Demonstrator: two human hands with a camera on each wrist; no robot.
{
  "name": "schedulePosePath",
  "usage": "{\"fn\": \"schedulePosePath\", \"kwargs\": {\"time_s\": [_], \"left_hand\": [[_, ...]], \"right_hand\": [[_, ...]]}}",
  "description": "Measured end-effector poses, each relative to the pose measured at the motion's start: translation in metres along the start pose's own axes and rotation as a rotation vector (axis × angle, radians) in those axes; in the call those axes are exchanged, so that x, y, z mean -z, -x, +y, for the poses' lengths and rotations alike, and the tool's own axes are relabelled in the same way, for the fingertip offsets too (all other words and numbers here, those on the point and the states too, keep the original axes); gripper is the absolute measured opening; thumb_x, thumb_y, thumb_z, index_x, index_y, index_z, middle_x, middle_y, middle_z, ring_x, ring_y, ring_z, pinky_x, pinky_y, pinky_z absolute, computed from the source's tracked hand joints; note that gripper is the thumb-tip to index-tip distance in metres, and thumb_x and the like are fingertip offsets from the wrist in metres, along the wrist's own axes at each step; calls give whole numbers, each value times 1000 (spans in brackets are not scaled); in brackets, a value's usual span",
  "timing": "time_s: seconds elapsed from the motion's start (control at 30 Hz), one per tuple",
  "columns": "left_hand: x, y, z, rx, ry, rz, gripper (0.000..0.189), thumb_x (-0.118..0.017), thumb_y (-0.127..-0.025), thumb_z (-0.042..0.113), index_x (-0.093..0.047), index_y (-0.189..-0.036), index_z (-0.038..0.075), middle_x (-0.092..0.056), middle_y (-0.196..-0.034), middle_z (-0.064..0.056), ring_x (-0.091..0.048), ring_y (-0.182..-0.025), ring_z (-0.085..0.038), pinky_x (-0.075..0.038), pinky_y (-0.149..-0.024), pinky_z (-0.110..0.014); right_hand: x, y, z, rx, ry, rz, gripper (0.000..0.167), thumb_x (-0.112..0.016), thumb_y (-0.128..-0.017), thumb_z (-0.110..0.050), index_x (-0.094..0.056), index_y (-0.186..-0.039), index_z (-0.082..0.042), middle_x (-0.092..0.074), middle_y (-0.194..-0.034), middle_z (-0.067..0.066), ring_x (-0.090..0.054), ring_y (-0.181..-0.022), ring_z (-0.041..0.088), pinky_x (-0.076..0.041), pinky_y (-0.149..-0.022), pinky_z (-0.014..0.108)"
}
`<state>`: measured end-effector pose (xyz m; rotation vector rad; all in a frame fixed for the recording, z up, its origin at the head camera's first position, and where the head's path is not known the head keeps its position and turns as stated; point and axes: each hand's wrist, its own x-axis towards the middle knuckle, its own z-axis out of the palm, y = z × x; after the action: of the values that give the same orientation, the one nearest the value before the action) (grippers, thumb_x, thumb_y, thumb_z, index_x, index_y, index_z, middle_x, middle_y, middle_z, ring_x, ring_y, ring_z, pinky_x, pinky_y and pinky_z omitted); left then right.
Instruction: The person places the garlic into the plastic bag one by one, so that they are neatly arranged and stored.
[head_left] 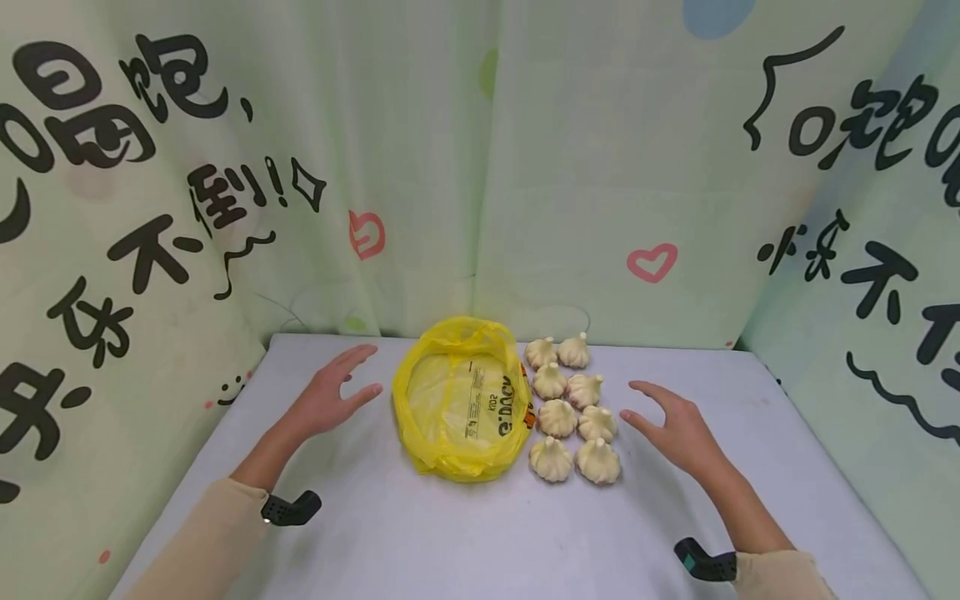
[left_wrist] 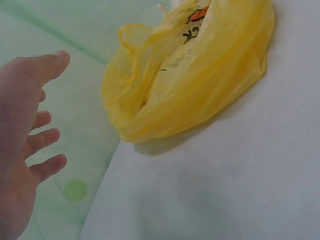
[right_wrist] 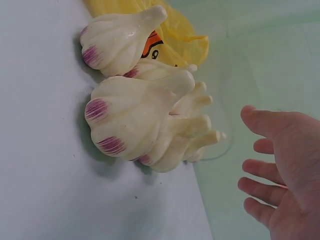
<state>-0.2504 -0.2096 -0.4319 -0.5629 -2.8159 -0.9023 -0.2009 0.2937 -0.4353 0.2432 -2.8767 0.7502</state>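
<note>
A yellow plastic bag lies on the table with its mouth spread wide and its rim rolled into a ring; dark printing shows inside. Right beside it, several garlic bulbs stand in two columns, stems up. Purple streaks mark the lower sides of the garlic in the right wrist view. My left hand hovers left of the bag, fingers relaxed and apart from it, holding nothing. To the right of the garlic, my right hand is held in the air, thumb and fingers parted, touching nothing.
The white table is bounded at the back and sides by pale green curtains with black lettering and pink hearts. A black band with a small device sits on the left wrist, and a similar device on the right.
</note>
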Motion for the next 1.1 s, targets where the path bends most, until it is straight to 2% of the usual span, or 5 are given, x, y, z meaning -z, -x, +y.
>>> {"fn": "schedulePosePath", "kwargs": {"time_s": [0.27,0.47,0.63,1.1], "left_hand": [[-5,0,-2,42,39,-9,62,-66,-91,33,-42,-145,13,-42,-149,-13,-47,-130,-33,-47,-102,-52],[-11,-1,-3,73,64,-25,61,-65,-92,31,-42,-145,14,-40,-149,-14,-46,-129,-35,-47,-102,-53],[-16,-1,-5,106,79,-37,61,-66,-91,32,-43,-145,14,-38,-150,-14,-46,-129,-36,-46,-102,-53],[-28,1,-17,74,150,-55,57,-66,-92,32,-46,-141,12,-40,-146,-15,-47,-126,-40,-50,-97,-53]], "right_hand": [[-8,-1,3,16,-81,9,50,-67,-91,-23,-53,-134,0,-57,-133,25,-55,-120,42,-48,-97,54],[-14,-3,5,28,-127,28,49,-68,-91,-24,-55,-131,1,-59,-130,25,-58,-117,40,-49,-96,50],[-18,-5,4,6,-152,17,48,-68,-90,-24,-56,-130,0,-60,-130,24,-58,-117,39,-49,-97,48],[-28,-5,2,-15,-166,-12,43,-69,-89,-16,-58,-127,2,-60,-128,25,-58,-117,40,-50,-97,49]]}}
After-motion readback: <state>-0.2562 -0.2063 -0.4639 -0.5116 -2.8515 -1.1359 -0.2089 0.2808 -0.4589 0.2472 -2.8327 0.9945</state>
